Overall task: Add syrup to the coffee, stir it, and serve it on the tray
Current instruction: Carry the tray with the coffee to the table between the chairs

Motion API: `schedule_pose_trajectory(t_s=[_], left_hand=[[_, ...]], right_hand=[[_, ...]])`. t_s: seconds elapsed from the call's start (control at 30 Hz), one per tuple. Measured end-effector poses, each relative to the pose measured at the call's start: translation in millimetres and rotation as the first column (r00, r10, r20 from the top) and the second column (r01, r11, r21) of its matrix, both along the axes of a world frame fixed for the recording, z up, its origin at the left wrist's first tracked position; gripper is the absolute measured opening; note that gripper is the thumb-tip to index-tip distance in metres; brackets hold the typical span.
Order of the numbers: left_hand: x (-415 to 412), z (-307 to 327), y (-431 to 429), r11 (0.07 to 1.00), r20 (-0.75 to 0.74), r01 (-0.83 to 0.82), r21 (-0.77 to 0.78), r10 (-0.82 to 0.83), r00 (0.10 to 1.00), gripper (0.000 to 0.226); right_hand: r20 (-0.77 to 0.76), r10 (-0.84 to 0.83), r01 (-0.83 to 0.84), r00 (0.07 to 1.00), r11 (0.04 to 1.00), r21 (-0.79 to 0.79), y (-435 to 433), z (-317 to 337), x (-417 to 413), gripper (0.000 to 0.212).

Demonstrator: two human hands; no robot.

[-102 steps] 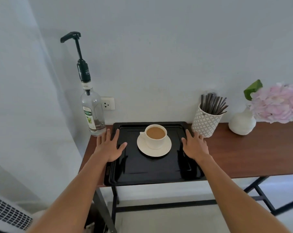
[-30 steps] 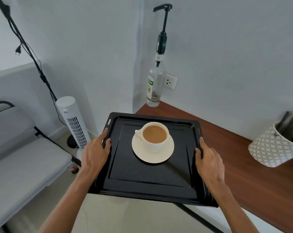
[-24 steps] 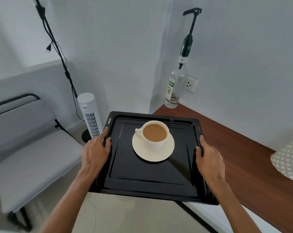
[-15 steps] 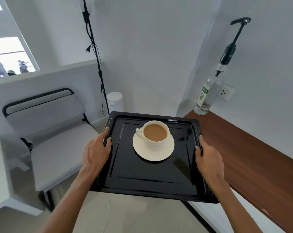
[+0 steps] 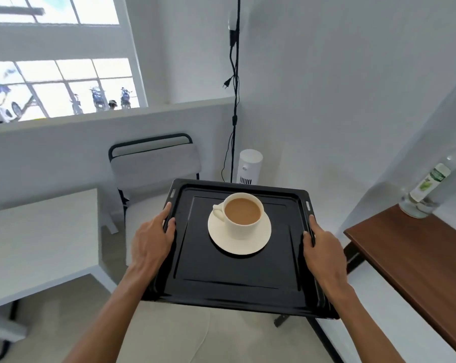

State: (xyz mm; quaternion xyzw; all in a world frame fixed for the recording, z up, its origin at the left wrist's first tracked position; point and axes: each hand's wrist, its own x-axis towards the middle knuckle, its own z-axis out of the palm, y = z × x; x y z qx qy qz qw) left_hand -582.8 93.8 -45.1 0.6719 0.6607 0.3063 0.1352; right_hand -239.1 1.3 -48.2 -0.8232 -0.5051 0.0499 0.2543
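I hold a black tray [image 5: 237, 286] level in the air, away from the wooden table [image 5: 418, 260]. My left hand [image 5: 151, 239] grips the tray's left rim and my right hand [image 5: 322, 247] grips its right rim. A white cup [image 5: 243, 222] full of light brown coffee stands upright on a white saucer [image 5: 237, 244] in the far half of the tray, handle pointing left. The clear syrup bottle [image 5: 425, 191] stays on the wooden table at the right edge, its pump top out of frame.
A white table [image 5: 38, 239] is at the left. A grey folding chair [image 5: 153, 166] stands ahead by the wall. A white tower fan [image 5: 250, 166] and hanging black cables [image 5: 233, 100] are in the corner. A window is at upper left.
I lifted the tray off the wooden table with both hands and turned left. The bottle has slid to the right edge; the chair, white table and window have come into view.
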Motion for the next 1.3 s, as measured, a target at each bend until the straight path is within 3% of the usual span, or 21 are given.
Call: schedule_pose_trajectory(t_s=[0.57, 1.3], left_hand=[[-150.1, -24.2, 5.5, 0.938, 0.044, -0.339, -0.076, 0.343, 0.938, 0.045], [-338.3, -34.8, 92.6, 0.8, 0.086, -0.592, -0.098, 0.6, 0.795, 0.047]], right_hand=[[-0.06, 0.331, -0.331, 0.942, 0.944, 0.014, 117.7, -16.4, -141.1, 0.05], [-0.097, 0.615, -0.609, 0.782, 0.788, 0.091, 308.5, -30.9, -352.7, 0.048]])
